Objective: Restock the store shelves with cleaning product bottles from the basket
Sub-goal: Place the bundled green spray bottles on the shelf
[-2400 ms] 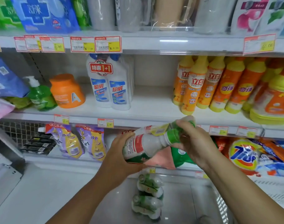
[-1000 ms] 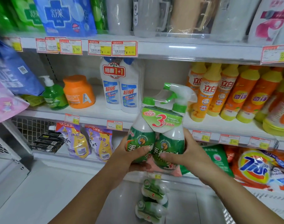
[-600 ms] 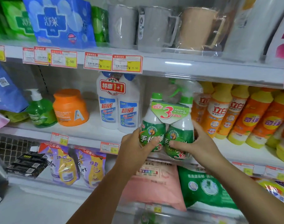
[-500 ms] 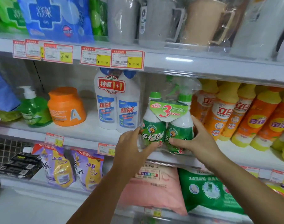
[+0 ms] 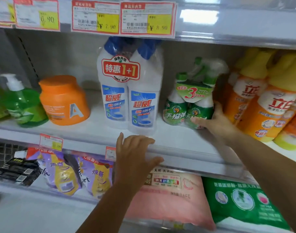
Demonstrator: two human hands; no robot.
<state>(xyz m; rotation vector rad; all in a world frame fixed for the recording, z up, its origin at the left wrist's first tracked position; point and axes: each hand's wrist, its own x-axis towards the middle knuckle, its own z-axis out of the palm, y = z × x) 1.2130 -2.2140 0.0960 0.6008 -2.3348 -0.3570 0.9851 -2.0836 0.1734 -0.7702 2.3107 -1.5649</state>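
Two green spray bottles shrink-wrapped as one twin pack (image 5: 189,105), upright on the middle shelf (image 5: 177,143), between the white bottles (image 5: 130,98) on the left and the orange bottles (image 5: 248,105) on the right. Near the orange row, with a clear gap to the white.

Right hand (image 5: 216,120) holding the pack low: thumb up its right side, fingers across the front of the label. Left hand (image 5: 135,153) off the pack, fingers spread wide at the shelf's near edge. Touching or hovering, cannot tell.

Likely the seating step. To do well:
- Push from the base, never from the trigger head.
- Slide straight toward the far wall, label facing near.
- Mind the orange row beside the thumb.
- Let go only once both bases sit flat.

Pack: glossy film, probably slippery. Round bellies, narrow necks, card collar joining them, one trigger head and one plain cap. Likely top-heavy. Shelf pale, smooth, hard. White bottles tall, slab-sided, blue-capped, also film-wrapped.
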